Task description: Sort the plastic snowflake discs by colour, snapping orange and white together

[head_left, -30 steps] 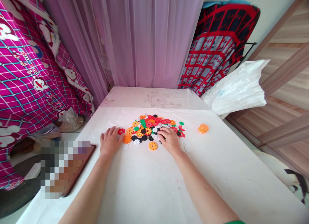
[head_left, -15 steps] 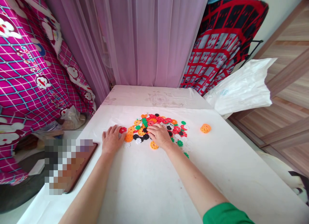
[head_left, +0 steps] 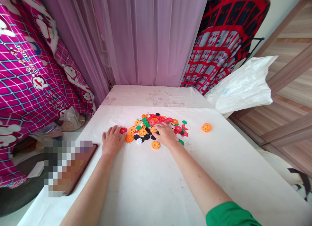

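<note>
Currently: pieces being handled in the heap by the right hand

Slotted plastic discs [head_left: 161, 120] are heaped mid-table, spread in a loose mound on the white cloth [head_left: 146, 187]. Fingers of the right hand [head_left: 165, 134] are bent and partly closed over the heap's near side, next to an orange disc [head_left: 153, 129]; whether it is gripped cannot be told. The left hand [head_left: 112, 140] is laid palm down at the heap's left edge, fingers loosely parted, nothing seen in its grasp. A red disc [head_left: 123, 130] is just beside it; contact cannot be confirmed.

Step in hand, as judged: pieces being sorted through or picked at by the right fingertips. For a clean pick, one rim would need to be pinched without neighbours being dragged; overlaps look likely to snag.

Count: two hands. One larger orange disc [head_left: 155, 145] is set at the near edge. One orange cluster [head_left: 206, 127] is placed well apart on the right, its pieces too overlapped to be counted. Three loose green discs are made out, plus one green clump [head_left: 146, 122]. Total in the heap: not countable. One flat device [head_left: 86, 167] is seen at left, one white bag [head_left: 241, 86] at right.
</note>
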Demonstrator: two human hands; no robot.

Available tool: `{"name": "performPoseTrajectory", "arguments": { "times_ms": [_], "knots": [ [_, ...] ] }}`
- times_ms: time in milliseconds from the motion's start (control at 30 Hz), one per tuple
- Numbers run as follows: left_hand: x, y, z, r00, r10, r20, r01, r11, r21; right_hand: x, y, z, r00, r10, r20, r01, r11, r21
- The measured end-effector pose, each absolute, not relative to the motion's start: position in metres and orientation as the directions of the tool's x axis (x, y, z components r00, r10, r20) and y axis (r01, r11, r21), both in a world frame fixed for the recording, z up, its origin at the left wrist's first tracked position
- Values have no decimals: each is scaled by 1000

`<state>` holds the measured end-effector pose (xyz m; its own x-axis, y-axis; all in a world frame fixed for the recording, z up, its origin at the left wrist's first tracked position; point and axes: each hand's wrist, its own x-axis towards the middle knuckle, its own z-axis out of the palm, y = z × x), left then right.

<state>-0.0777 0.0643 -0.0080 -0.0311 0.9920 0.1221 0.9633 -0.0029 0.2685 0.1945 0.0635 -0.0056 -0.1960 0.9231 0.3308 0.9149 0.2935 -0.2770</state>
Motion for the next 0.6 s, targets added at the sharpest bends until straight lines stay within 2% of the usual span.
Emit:
{"name": "performPoseTrajectory", "arguments": {
  "times_ms": [100, 233, 333, 600],
  "knots": [
    [-78, 64, -8, -34, 993, 117, 963, 1, 270, 194, 65, -2, -189, 925, 330, 919, 285, -273],
    [-78, 64, -7, -35, 993, 112, 965, 5, 261, 199, 52, -3, -87, 922, 377, 884, 246, -398],
    [-78, 64, -7, -28, 993, 118, 964, -5, 264, 204, 28, -10, -76, 902, 425, 830, 293, -474],
    [-77, 64, -5, -37, 993, 112, 965, 7, 263, 198, -16, -19, -126, 909, 397, 821, 320, -472]
  ]
}}
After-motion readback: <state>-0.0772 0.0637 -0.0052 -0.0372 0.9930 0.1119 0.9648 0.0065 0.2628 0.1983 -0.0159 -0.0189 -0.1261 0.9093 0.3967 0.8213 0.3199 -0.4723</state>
